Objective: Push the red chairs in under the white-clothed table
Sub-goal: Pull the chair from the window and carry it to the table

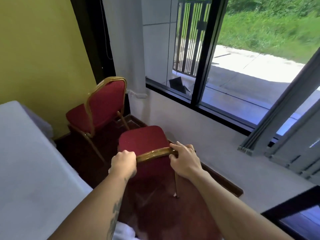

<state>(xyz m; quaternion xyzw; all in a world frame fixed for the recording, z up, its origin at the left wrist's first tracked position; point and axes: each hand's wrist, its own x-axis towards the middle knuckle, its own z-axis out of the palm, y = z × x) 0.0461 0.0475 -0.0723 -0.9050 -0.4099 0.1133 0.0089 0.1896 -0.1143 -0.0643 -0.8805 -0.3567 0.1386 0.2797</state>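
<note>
A red chair [143, 138] with a gold frame stands right in front of me, its seat pointing away towards the window wall. My left hand [123, 163] grips the left end of its gold top rail, and my right hand [184, 161] grips the right end. A second red chair [102, 104], apparently two stacked together, stands farther off by the yellow wall, facing left. The white-clothed table [31, 161] fills the left side, its edge running diagonally beside both chairs.
A white wall with a low black-framed window [199, 54] runs along the right. Grey vertical blinds [284, 118] hang at the far right. A dark baseboard [223, 179] lines the red-brown floor. A yellow wall closes the far left corner.
</note>
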